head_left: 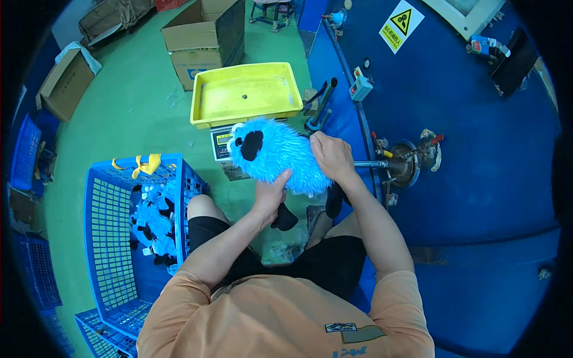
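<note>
A furry blue plush toy (289,156) with white eyes and a black mouth patch lies sideways in front of me, its face end to the left. My left hand (271,192) grips its near lower side, thumb on the fur, next to a dangling black limb (284,218). At the toy's right end, my right hand (332,156) is closed on the fur. A metal tube (369,164) runs from a round fitting (403,165) on the blue machine toward that end. Whether the tube enters the toy is hidden behind my right hand.
A yellow tray (203,113) sits on a scale (223,141) beyond the toy. At my left stands a blue basket (107,238) with several blue-and-black plush pieces (156,222). An open cardboard box (200,56) is farther back. The blue machine (465,167) fills the right side.
</note>
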The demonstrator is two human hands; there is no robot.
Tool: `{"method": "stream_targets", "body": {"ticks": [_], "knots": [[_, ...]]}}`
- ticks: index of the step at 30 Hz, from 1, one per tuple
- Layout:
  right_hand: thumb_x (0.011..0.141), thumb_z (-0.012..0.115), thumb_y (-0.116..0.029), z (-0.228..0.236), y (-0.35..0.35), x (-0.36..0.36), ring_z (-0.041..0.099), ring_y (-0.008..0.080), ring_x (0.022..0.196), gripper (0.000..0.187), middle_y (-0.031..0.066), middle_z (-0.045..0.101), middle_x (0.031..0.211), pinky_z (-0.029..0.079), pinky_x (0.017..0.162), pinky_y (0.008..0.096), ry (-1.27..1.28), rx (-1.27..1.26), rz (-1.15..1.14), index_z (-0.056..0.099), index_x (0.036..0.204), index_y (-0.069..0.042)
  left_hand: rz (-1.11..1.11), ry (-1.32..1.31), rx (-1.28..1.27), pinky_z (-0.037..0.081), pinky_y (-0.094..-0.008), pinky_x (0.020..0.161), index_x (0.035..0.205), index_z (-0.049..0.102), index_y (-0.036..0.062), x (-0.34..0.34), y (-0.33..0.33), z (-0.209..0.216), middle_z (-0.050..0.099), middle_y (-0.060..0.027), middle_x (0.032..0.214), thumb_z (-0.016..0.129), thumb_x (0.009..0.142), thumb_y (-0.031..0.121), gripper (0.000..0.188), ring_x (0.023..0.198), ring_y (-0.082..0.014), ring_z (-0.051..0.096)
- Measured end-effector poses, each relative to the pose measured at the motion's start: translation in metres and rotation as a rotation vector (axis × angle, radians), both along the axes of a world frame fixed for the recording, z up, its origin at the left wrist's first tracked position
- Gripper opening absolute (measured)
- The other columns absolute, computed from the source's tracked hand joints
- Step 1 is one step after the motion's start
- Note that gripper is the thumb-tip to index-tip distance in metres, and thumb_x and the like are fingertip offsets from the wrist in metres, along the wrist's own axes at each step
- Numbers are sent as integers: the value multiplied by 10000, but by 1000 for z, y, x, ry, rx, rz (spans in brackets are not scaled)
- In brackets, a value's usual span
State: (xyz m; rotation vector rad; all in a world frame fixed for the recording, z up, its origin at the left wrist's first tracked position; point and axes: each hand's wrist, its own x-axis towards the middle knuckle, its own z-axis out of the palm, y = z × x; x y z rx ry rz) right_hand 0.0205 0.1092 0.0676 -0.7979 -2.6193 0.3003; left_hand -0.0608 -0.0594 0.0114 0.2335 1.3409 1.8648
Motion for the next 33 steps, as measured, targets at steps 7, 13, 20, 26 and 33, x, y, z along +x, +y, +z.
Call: {"method": "stream_targets", "body": {"ticks": [7,13,20,26,33], "knots": [[990,479,-288,0,-1,-3,638,465,671,305,213,693,765,476,607,546,2,-30,9,606,869,-38,-66,33,-7,279,-223,437,1041,570,87,-10,-4,14,510,3,717,707,933,291,269,504,-73,385],[994,466,-291,3,-5,-6,645,469,701,311,215,699,802,478,624,550,13,-37,26,614,891,-37,-112,75,-5,273,-222,435,1036,569,85,-17,-13,29,502,2,709,708,933,310,284,501,-73,379],[1005,450,-306,3,-3,-7,648,462,744,319,201,709,841,485,664,529,46,-147,103,647,971,-57,-149,115,-25,266,-222,432,1030,568,82,-34,-32,38,493,2,700,709,932,331,302,496,-73,372],[1010,468,-361,-8,17,20,646,431,743,337,173,709,827,484,668,487,84,-100,5,656,982,-82,-91,119,-10,263,-218,431,1005,559,86,-89,-40,53,480,5,691,692,943,362,313,497,-70,364],[987,529,-376,1,16,24,642,397,654,323,125,696,737,479,604,476,14,-25,-84,633,892,-86,139,-14,304,279,-193,437,903,521,106,-209,15,95,453,14,680,596,999,466,380,527,-55,357]]}}
